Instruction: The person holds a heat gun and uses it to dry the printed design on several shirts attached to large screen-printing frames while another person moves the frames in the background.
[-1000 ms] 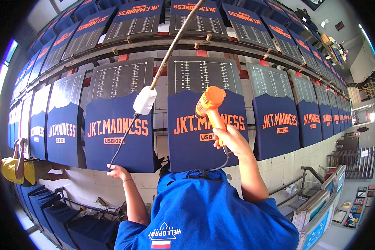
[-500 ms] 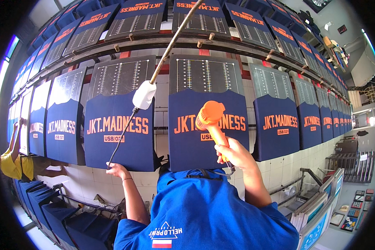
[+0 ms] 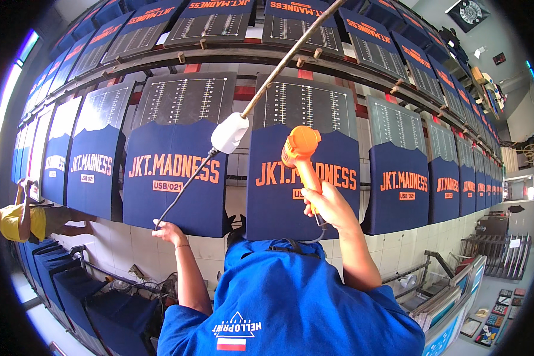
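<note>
Shirts [image 3: 160, 172] drape boards [image 3: 183, 98] above tiled floor [image 3: 133, 244]; right fingers [image 3: 327, 204] grip orange blower [image 3: 303, 142]; left fingers [image 3: 168, 230] pinch cable [image 3: 205, 161].

Head-worn fisheye view, wide, looking down

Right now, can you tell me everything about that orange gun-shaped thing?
The orange gun-shaped tool looks like hard plastic, with a fat, rounded head, a ridged part on its left and a straight handle. The right hand grips the handle. It's in front of a navy shirt, hiding some letters. A dark cable shows below. I can't tell whether it's on.
</note>
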The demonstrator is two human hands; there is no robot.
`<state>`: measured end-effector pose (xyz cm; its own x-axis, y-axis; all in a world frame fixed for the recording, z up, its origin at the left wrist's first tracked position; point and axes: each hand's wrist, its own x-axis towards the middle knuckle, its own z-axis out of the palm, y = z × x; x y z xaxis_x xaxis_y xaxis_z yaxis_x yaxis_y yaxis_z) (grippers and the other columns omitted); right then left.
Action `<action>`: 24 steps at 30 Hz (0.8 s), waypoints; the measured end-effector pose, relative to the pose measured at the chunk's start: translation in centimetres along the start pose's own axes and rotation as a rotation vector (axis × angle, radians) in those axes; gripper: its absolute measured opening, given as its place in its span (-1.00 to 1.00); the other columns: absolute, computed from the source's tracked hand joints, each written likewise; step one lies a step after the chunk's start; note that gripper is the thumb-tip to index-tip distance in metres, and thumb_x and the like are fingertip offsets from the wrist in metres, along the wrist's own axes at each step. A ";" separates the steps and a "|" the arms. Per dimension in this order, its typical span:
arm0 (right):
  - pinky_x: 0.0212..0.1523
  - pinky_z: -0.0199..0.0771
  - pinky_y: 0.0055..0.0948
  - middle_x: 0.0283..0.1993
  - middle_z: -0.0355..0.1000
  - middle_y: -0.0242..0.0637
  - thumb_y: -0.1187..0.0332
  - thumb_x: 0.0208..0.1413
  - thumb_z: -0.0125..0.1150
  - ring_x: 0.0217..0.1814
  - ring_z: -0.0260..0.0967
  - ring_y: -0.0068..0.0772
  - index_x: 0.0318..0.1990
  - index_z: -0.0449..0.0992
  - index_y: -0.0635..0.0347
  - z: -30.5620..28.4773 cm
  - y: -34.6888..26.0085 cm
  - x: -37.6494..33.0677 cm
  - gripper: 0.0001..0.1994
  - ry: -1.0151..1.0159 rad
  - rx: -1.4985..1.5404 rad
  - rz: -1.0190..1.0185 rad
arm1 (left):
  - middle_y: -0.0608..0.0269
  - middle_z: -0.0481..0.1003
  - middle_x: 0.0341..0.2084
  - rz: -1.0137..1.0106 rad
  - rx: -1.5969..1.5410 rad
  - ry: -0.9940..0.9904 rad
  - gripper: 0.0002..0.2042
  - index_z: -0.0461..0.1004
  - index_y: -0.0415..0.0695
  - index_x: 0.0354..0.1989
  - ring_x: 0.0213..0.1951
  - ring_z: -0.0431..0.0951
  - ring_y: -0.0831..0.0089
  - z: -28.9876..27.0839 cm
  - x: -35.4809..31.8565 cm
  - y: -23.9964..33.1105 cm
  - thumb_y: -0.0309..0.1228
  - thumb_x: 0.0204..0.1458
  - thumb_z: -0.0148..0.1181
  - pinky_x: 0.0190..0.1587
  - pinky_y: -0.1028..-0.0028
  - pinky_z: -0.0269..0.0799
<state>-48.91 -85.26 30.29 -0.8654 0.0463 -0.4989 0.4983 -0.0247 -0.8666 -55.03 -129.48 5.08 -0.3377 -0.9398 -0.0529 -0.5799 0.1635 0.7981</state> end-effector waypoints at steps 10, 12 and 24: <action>-0.49 0.46 -0.56 -0.43 0.36 -0.36 0.25 0.18 0.14 -0.51 0.42 -0.57 -0.17 0.35 0.30 1.1 -0.7 1.1 -0.73 -0.053 -0.008 0.037 | -0.48 0.35 -0.10 -0.045 0.021 0.009 -0.36 0.11 -0.38 0.11 -0.10 0.44 -0.31 0.1 -0.2 0.3 0.06 0.20 -0.14 -0.04 -0.05 0.38; -0.50 0.46 -0.55 -0.43 0.36 -0.36 0.25 0.18 0.14 -0.51 0.41 -0.56 -0.18 0.36 0.30 1.4 -1.4 0.6 -0.74 -0.098 -0.033 0.052 | -0.48 0.35 -0.11 -0.059 0.006 0.009 -0.36 0.11 -0.39 0.11 -0.10 0.44 -0.31 0.4 0.4 -0.4 0.05 0.20 -0.14 -0.05 -0.04 0.39; -0.49 0.46 -0.53 -0.42 0.35 -0.34 0.26 0.18 0.14 -0.51 0.42 -0.53 -0.19 0.33 0.30 1.6 -1.3 1.3 -0.74 -0.099 -0.026 0.068 | -0.51 0.35 -0.11 -0.055 -0.018 -0.014 -0.34 0.12 -0.43 0.08 -0.09 0.44 -0.30 0.0 -0.3 0.6 0.07 0.20 -0.14 -0.03 -0.02 0.39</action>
<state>-50.76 -86.71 30.80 -0.8298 -0.0530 -0.5556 0.5563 0.0020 -0.8310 -55.30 -129.04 5.60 -0.3158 -0.9430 -0.1050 -0.5844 0.1061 0.8045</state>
